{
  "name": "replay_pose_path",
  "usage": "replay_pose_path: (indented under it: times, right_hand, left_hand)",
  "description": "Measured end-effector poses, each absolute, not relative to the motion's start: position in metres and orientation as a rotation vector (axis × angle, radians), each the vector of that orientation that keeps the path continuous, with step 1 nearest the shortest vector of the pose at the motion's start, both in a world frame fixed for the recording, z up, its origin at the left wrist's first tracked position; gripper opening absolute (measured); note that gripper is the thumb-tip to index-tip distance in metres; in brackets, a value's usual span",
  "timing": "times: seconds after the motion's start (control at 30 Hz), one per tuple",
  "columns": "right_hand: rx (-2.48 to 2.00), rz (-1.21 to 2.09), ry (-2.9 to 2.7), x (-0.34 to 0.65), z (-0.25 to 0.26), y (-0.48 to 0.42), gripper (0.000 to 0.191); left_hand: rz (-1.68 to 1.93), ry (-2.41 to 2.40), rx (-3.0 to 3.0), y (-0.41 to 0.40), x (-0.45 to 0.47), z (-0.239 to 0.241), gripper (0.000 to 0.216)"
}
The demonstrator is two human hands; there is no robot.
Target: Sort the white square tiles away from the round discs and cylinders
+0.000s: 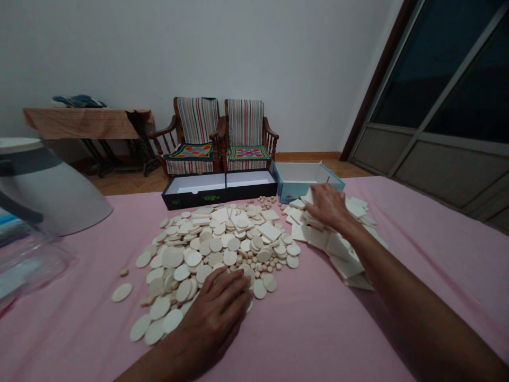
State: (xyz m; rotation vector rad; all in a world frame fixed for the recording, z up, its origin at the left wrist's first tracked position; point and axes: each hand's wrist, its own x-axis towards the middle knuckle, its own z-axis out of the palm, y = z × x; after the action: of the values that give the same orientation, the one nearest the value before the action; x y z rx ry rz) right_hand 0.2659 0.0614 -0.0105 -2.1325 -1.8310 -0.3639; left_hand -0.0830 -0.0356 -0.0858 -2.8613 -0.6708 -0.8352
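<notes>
A wide heap of pale wooden discs, large and small, covers the middle of a pink cloth. My left hand lies flat on the heap's near edge, fingers stretched over the discs. To the right lies a pile of pale square tiles. My right hand rests on the far end of that pile, fingers curled over the top tiles, close to a light blue open box. Whether it grips a tile is hidden.
Two black open boxes with white insides stand behind the discs. A white and clear plastic container sits at the left edge. Two striped armchairs, a side table and a dark glass door lie beyond.
</notes>
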Motion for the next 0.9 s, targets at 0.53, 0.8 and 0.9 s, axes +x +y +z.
replay_pose_path:
  times: [0.53,0.8,0.9]
  right_hand:
    - [-1.806,0.202,-2.412,0.2,-0.039,0.114,0.049]
    - [-1.896,0.115,-2.399,0.191,-0.04,0.11,0.043]
    - [-1.939,-0.083,-2.281,0.204,-0.026,0.093,0.041]
  left_hand:
    - [-0.789,-0.702,-2.892,-0.036,-0.084,-0.081,0.03]
    - [-0.793,-0.699,-2.891,-0.036,-0.084,-0.082,0.03]
    - [-0.807,-0.694,-2.896,-0.036,-0.083,-0.081,0.03]
